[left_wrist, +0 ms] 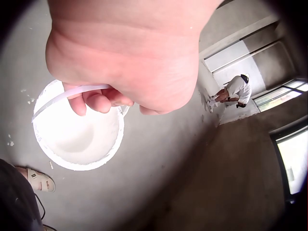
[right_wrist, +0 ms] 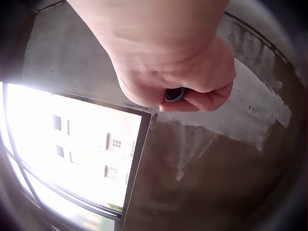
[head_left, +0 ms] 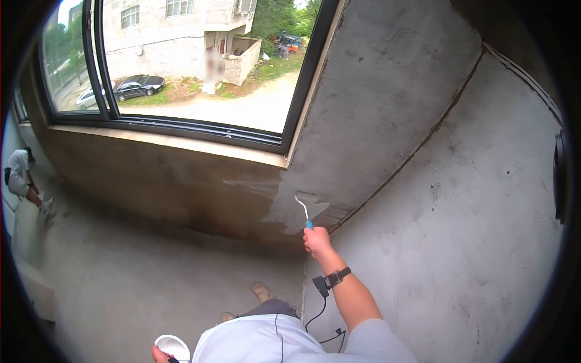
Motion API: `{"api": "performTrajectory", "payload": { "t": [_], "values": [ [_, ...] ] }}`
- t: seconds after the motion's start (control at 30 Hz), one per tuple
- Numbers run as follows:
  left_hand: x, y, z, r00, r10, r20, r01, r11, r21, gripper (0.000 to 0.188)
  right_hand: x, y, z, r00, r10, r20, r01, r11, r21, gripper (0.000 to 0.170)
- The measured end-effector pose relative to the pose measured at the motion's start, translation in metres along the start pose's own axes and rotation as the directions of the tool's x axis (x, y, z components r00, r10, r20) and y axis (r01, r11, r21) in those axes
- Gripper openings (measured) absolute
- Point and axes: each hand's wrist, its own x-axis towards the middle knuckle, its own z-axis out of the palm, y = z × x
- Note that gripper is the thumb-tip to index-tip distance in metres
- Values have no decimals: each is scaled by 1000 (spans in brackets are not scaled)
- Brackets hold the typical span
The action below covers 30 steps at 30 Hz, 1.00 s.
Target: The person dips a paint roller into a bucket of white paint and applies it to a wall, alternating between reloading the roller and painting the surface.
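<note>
My right hand grips the blue handle of a paint roller, arm stretched forward. Its roller head lies against the wall below the window corner, on a pale, wet-looking coated patch. In the right wrist view the dark end of the handle shows inside the curled fingers, while the roller head is hidden. Down at my left side, my left hand carries a white bucket by its bail handle. White liquid fills part of the bucket.
Brown uncoated wall runs left under the window sill. A grey side wall meets it at the right corner. Far left, another person bends over. My sandalled foot stands on the concrete floor; a cable hangs from my right wrist.
</note>
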Motion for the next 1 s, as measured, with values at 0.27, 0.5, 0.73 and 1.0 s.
{"api": "performTrajectory", "payload": {
  "t": [0.27,0.5,0.73,1.0],
  "values": [
    [-3,-1,11,976,67,-206,-62,998,28,39,41,43,1,999,36,23,-35,998,-59,23],
    [-10,0,23,937,52,-345,-37,998,50,38,85,77,-1,996,90,21,-84,978,-192,31],
    [-56,2,48,936,67,-347,-70,998,6,33,137,129,8,990,131,-42,-137,908,-396,34],
    [-93,-11,19,916,99,-389,-118,993,-24,29,176,180,22,989,141,-31,-138,852,-505,35]
  ]
}}
